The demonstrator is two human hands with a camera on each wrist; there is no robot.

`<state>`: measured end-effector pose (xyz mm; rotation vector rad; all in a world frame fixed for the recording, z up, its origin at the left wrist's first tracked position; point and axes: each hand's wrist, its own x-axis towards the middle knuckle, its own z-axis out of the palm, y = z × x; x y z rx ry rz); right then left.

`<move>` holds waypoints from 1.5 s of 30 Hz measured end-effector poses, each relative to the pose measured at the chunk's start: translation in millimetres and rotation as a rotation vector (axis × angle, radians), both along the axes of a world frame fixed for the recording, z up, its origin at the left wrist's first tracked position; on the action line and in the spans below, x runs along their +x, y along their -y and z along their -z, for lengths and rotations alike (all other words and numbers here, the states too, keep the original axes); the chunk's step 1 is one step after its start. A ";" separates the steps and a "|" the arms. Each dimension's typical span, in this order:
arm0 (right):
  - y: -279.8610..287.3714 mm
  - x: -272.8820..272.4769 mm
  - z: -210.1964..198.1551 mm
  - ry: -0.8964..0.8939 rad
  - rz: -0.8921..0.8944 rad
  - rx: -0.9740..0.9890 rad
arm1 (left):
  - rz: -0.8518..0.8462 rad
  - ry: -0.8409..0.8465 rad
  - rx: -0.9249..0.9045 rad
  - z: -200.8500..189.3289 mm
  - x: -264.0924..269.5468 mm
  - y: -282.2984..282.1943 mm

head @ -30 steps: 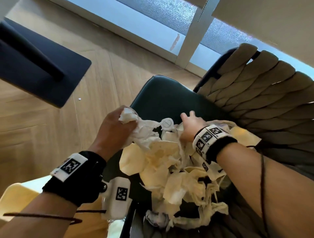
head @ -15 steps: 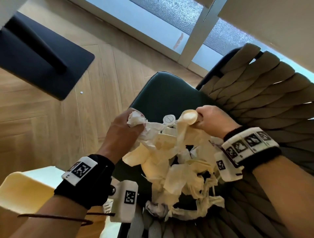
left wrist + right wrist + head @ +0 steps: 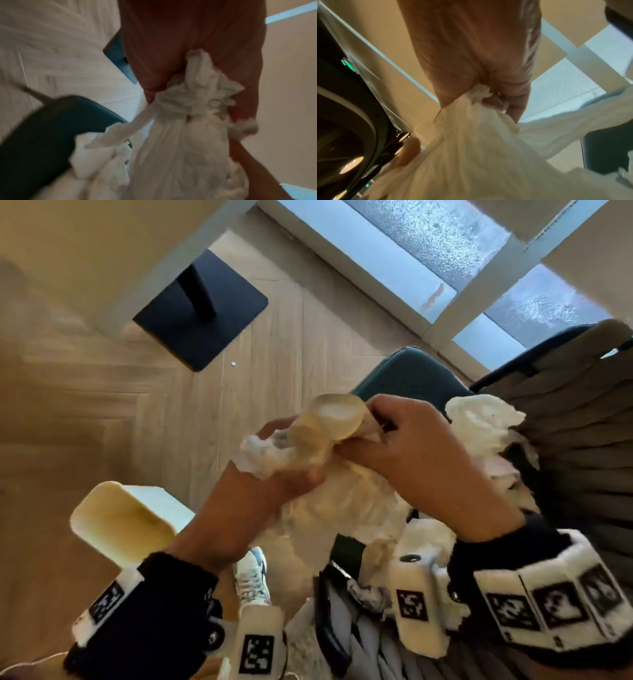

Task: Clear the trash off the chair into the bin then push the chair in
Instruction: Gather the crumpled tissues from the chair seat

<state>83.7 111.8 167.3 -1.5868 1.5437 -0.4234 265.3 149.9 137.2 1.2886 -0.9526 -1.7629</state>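
Note:
A big bundle of crumpled white and cream tissue trash [image 3: 342, 501] hangs in the air between both hands, above the front edge of the chair's dark green seat [image 3: 411, 378]. My left hand [image 3: 274, 474] grips the bundle's left top; the left wrist view shows its fingers curled round the bunched tissue [image 3: 193, 97]. My right hand [image 3: 394, 446] grips the right top, where the paper [image 3: 471, 142] is gathered in its fist. More white tissue [image 3: 479, 422] lies by the chair's woven backrest [image 3: 565, 422]. The cream bin [image 3: 123, 522] stands open at lower left.
A black square table base with its post [image 3: 202, 309] sits on the wooden floor ahead to the left. The pale tabletop [image 3: 85, 251] fills the upper left. A glass wall with white frames [image 3: 445, 251] runs behind the chair. My shoe [image 3: 251, 577] is below.
Both hands have lifted the trash bundle up off the seat and drawn closer together. The view has swung so the bin and table base sit further in.

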 end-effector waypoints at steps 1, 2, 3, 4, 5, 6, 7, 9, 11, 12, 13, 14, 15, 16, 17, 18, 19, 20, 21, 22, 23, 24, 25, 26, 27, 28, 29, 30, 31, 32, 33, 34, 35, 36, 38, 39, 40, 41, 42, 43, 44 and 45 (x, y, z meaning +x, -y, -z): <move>-6.0 10.7 4.2 0.014 -0.004 0.017 | 0.030 0.000 -0.004 2.9 10.5 -6.6; -12.3 19.0 8.0 0.027 -0.006 0.039 | 0.019 0.000 0.004 5.9 17.4 -12.3; -18.4 25.2 12.3 0.042 -0.010 0.061 | -0.011 0.024 0.035 11.1 22.5 -16.6; -24.9 30.0 16.3 0.064 -0.012 0.085 | -0.029 0.048 0.067 18.4 26.5 -21.2; -30.5 32.9 20.4 0.090 -0.007 0.109 | -0.038 0.058 0.098 23.7 29.3 -24.5; -35.4 34.4 24.4 0.111 -0.003 0.139 | -0.032 0.043 0.132 30.2 31.7 -29.0; -39.6 33.9 28.3 0.124 -0.002 0.175 | -0.025 0.028 0.176 33.4 32.2 -32.3; -45.8 28.1 37.6 0.140 -0.003 0.266 | -0.005 -0.012 0.227 36.8 30.2 -37.7; -49.8 21.1 45.1 0.228 0.025 0.371 | 0.010 0.014 0.242 37.3 25.5 -38.5; -52.2 18.7 47.0 0.326 0.062 0.428 | 0.035 0.012 0.256 36.0 23.6 -38.0; -54.5 16.3 49.0 0.442 0.110 0.478 | 0.065 0.008 0.279 32.7 19.7 -36.1; -56.4 13.7 49.8 0.555 0.158 0.512 | 0.107 -0.049 0.297 34.5 16.3 -35.4; -56.9 11.1 49.4 0.634 0.188 0.518 | 0.147 -0.119 0.319 33.9 11.9 -33.7; -56.6 8.7 48.7 0.681 0.202 0.506 | 0.171 -0.196 0.346 37.1 9.4 -33.3; -56.2 5.9 48.3 0.710 0.212 0.492 | 0.181 -0.233 0.377 38.3 6.7 -30.8; -55.0 3.2 47.5 0.721 0.229 0.485 | 0.196 -0.251 0.380 39.9 2.7 -28.5; -53.5 0.4 45.7 0.725 0.242 0.484 | 0.216 -0.243 0.378 41.0 -0.1 -25.2; -52.7 -2.4 45.2 0.716 0.236 0.482 | 0.239 -0.233 0.369 42.2 -2.9 -22.1; -51.8 -4.5 44.8 0.689 0.201 0.474 | 0.250 -0.198 0.360 40.8 -4.5 -18.6; -49.7 -5.3 44.1 0.649 0.159 0.454 | 0.253 -0.191 0.355 39.5 -5.2 -15.9; -46.8 -6.5 45.3 0.619 0.136 0.426 | 0.224 -0.169 0.355 38.3 -3.4 -14.2; -43.1 -8.5 47.3 0.615 0.147 0.396 | 0.198 -0.167 0.352 38.8 -0.6 -14.6; -38.0 -10.6 52.5 0.629 0.190 0.379 | 0.164 -0.153 0.359 36.1 3.3 -14.4; -32.8 -11.1 56.5 0.648 0.218 0.384 | 0.115 -0.157 0.368 32.9 6.5 -14.3; -27.9 -10.5 61.1 0.634 0.215 0.400 | 0.051 -0.160 0.376 25.5 10.0 -14.4; -24.2 -7.8 65.9 0.587 0.171 0.426 | -0.020 -0.166 0.357 21.2 15.4 -16.3; -22.8 -5.2 69.5 0.494 0.084 0.472 | -0.099 -0.152 0.346 14.8 19.7 -17.2; -24.7 -5.1 73.1 0.373 -0.041 0.541 | -0.165 -0.159 0.346 14.8 28.8 -18.6; -26.3 -7.1 77.1 0.238 -0.188 0.611 | -0.221 -0.153 0.338 11.9 36.5 -17.5; -25.8 -9.2 80.9 0.117 -0.305 0.650 | -0.255 -0.144 0.315 16.5 47.3 -16.8; -25.3 -13.4 84.6 0.047 -0.379 0.652 | -0.262 -0.129 0.305 20.0 58.1 -16.3; -25.4 -19.5 86.9 0.030 -0.390 0.652 | -0.240 -0.086 0.301 24.5 66.6 -14.8; -25.7 -27.9 89.3 0.049 -0.334 0.642 | -0.237 -0.037 0.309 25.1 70.5 -12.0; -27.0 -36.1 88.9 0.103 -0.234 0.603 | -0.210 -0.038 0.318 29.7 74.5 -11.1; -29.8 -44.1 90.1 0.286 0.006 0.428 | -0.170 0.015 0.330 33.7 68.3 -12.6; -29.8 -38.9 86.8 0.383 0.095 0.358 | -0.151 0.030 0.329 35.6 61.8 -14.5; -29.4 -27.3 84.6 0.443 0.142 0.307 | -0.157 0.009 0.335 38.5 55.3 -16.7; -29.2 -9.6 81.4 0.460 0.152 0.257 | -0.178 -0.021 0.340 37.7 47.8 -18.9; -28.4 13.0 78.0 0.449 0.136 0.203 | -0.215 -0.043 0.322 36.2 43.3 -20.8; -27.2 37.3 74.2 0.421 0.097 0.152 | -0.248 -0.023 0.302 38.7 44.0 -24.1; -25.8 60.7 72.4 0.391 0.032 0.106 | -0.267 0.002 0.284 39.7 48.1 -27.4; -24.0 81.7 71.2 0.356 -0.039 0.084 | -0.289 0.039 0.264 41.7 56.4 -32.3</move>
